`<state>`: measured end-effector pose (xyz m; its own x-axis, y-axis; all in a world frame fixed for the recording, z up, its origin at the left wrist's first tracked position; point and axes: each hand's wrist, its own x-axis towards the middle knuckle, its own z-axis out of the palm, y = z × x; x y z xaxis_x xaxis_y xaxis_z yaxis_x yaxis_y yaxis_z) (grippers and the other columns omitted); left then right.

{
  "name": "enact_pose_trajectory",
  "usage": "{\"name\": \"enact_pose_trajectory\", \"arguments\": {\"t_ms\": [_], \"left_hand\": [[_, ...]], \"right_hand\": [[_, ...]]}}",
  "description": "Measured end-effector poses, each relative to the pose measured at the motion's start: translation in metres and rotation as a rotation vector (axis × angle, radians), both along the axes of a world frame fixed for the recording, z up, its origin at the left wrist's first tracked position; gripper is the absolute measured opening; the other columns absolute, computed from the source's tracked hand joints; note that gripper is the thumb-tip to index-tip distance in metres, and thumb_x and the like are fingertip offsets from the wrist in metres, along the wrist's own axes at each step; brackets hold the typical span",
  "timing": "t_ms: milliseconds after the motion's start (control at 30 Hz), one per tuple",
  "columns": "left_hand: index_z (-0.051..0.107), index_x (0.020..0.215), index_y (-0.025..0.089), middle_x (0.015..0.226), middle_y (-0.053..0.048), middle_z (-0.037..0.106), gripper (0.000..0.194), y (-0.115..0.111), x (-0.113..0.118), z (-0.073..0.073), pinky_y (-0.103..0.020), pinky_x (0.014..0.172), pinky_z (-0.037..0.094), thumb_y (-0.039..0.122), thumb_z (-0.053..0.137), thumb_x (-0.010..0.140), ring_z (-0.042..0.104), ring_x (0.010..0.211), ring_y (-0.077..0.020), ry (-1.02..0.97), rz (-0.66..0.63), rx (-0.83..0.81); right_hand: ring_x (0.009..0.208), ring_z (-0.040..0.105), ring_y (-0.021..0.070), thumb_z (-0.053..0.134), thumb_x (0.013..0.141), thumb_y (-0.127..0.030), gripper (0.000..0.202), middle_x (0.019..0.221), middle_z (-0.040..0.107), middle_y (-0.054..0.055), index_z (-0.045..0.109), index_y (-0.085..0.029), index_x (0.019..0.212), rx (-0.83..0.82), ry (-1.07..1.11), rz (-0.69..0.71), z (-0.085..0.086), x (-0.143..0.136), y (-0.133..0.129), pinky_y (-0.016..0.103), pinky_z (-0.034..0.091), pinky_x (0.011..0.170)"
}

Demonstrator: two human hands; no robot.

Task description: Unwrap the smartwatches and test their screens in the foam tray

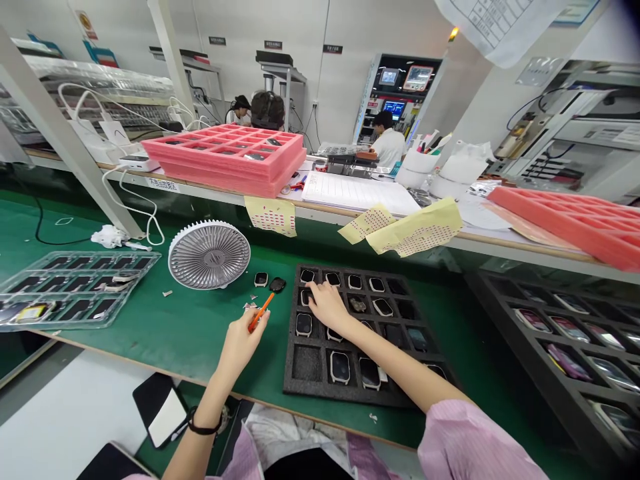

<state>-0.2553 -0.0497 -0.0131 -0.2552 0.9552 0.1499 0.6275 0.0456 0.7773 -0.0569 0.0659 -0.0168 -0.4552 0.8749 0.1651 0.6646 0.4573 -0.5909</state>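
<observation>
My left hand (pixel 241 341) is closed around a slim orange stick tool (pixel 261 312) that points up and away over the green bench. Just beyond its tip lie a small square smartwatch case (pixel 261 279) and a dark rounded watch part (pixel 277 285). My right hand (pixel 329 305) reaches over a black foam tray (pixel 306 363). Its thumb and index finger are at the edges of a smartwatch (pixel 305 297) in the left column, second row. More smartwatches, such as one pale-framed smartwatch (pixel 341 367), sit in other compartments. My right forearm hides part of the tray.
A round fan (pixel 209 255) stands left of my hands, beside a clear plastic tray (pixel 113 312) of dark parts. Another black foam tray (pixel 505 333) is at right. Pink foam trays (pixel 225 175) rest on the shelf, where yellow sheets (pixel 415 230) hang. Two people sit farther back.
</observation>
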Motion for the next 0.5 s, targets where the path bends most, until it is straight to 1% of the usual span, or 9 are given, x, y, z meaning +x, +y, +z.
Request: {"name": "enact_pose_trajectory", "arguments": {"t_ms": [67, 167, 233, 267, 367, 433, 500], "left_hand": [[0.06, 0.076, 0.019, 0.068, -0.002, 0.063, 0.04, -0.001, 0.001, 0.001, -0.023, 0.058, 0.037, 0.054, 0.044, 0.083, 0.053, 0.056, -0.0148, -0.016, -0.006, -0.01], [0.061, 0.078, 0.019, 0.066, -0.001, 0.06, 0.039, -0.002, 0.003, 0.002, -0.023, 0.056, 0.036, 0.055, 0.045, 0.083, 0.05, 0.055, -0.0142, -0.086, -0.039, -0.013], [0.061, 0.079, 0.019, 0.06, 0.001, 0.054, 0.04, -0.001, 0.007, 0.002, -0.023, 0.053, 0.034, 0.055, 0.044, 0.083, 0.046, 0.052, -0.0133, -0.158, -0.073, -0.016], [0.06, 0.079, 0.018, 0.056, 0.003, 0.049, 0.041, -0.001, 0.009, 0.001, -0.022, 0.051, 0.032, 0.055, 0.043, 0.084, 0.043, 0.051, -0.0126, -0.205, -0.1, -0.022], [0.057, 0.081, 0.018, 0.049, 0.007, 0.033, 0.044, 0.001, 0.021, -0.002, -0.021, 0.044, 0.027, 0.058, 0.039, 0.085, 0.032, 0.042, -0.0095, -0.396, -0.217, -0.092], [0.054, 0.083, 0.018, 0.047, 0.01, 0.029, 0.047, 0.002, 0.032, -0.003, -0.019, 0.037, 0.022, 0.063, 0.039, 0.083, 0.023, 0.037, -0.0072, -0.542, -0.304, -0.19], [0.052, 0.084, 0.019, 0.047, 0.011, 0.028, 0.048, 0.004, 0.042, -0.002, -0.017, 0.033, 0.017, 0.066, 0.041, 0.081, 0.017, 0.034, -0.0056, -0.661, -0.367, -0.273]], "right_hand": [[0.094, 0.049, 0.0287, 0.057, 0.079, -0.015, 0.024, 0.081, 0.061, 0.008, 0.057, -0.019, 0.102, -0.053, 0.042, -0.012, -0.004, -0.005, 0.004, 0.041, 0.035, 0.085], [0.078, 0.052, 0.0233, 0.063, 0.074, -0.019, 0.025, 0.065, 0.052, -0.002, 0.057, -0.022, 0.098, -0.167, 0.142, -0.032, -0.01, -0.01, 0.012, 0.035, 0.037, 0.076], [0.067, 0.05, 0.0192, 0.062, 0.073, -0.019, 0.021, 0.058, 0.045, -0.006, 0.058, -0.023, 0.093, -0.243, 0.239, -0.04, -0.012, -0.012, 0.016, 0.032, 0.037, 0.071], [0.064, 0.048, 0.0175, 0.061, 0.073, -0.02, 0.018, 0.057, 0.044, -0.007, 0.058, -0.024, 0.09, -0.28, 0.298, -0.04, -0.012, -0.013, 0.016, 0.03, 0.036, 0.069], [0.059, 0.046, 0.0139, 0.057, 0.077, -0.027, 0.012, 0.064, 0.049, -0.005, 0.057, -0.023, 0.088, -0.397, 0.508, -0.017, -0.005, -0.011, 0.013, 0.027, 0.035, 0.061], [0.057, 0.046, 0.0126, 0.055, 0.078, -0.036, 0.018, 0.068, 0.05, -0.004, 0.056, -0.023, 0.089, -0.495, 0.653, 0.013, 0.003, -0.008, 0.006, 0.026, 0.035, 0.055], [0.052, 0.045, 0.0116, 0.055, 0.078, -0.044, 0.025, 0.066, 0.049, -0.004, 0.055, -0.022, 0.09, -0.601, 0.78, 0.05, 0.013, -0.007, -0.004, 0.025, 0.035, 0.051]]}}
